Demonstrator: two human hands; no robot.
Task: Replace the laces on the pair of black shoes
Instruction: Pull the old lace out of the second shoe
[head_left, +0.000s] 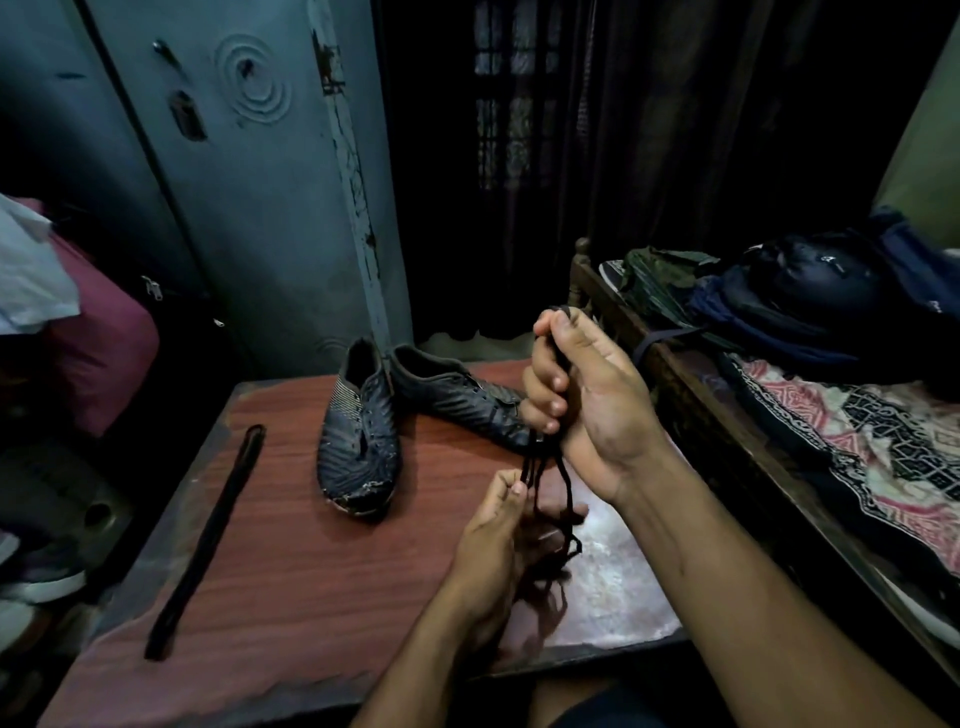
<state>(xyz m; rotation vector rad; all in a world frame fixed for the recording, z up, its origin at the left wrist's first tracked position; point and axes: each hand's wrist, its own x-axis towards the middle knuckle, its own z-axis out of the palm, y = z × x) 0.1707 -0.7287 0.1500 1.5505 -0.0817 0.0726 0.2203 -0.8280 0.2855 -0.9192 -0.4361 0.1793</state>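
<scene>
Right hand (582, 395), raised above the far right part of a reddish wooden table (291, 561), fingers curled round the gathered upper end of a black shoelace (563, 483); a small loop of lace visible over the top of the fist. Left hand (498, 540), lower and nearer, thumb and forefinger pinching the strands just below the right hand; remaining lace hanging in loose loops beside the left palm, above a worn pale patch of the tabletop. Two black football boots at the far side of the table, both unlaced: left boot (358, 436) upright on its sole, toe toward the viewer, scuffed white at the toe edge; right boot (457, 402) lying on its side behind it, touching it at the heel end, its toe hidden behind the right hand. Second black lace (208, 540), folded into a long straight bundle, lying on the left part of the table, well apart from the boots. Grey metal cupboard (249, 182) behind the table. Wooden-framed bed (691, 395) to the right, bearing a patterned cover and a dark blue backpack (800, 301). Dark curtain (623, 156) at the back.
</scene>
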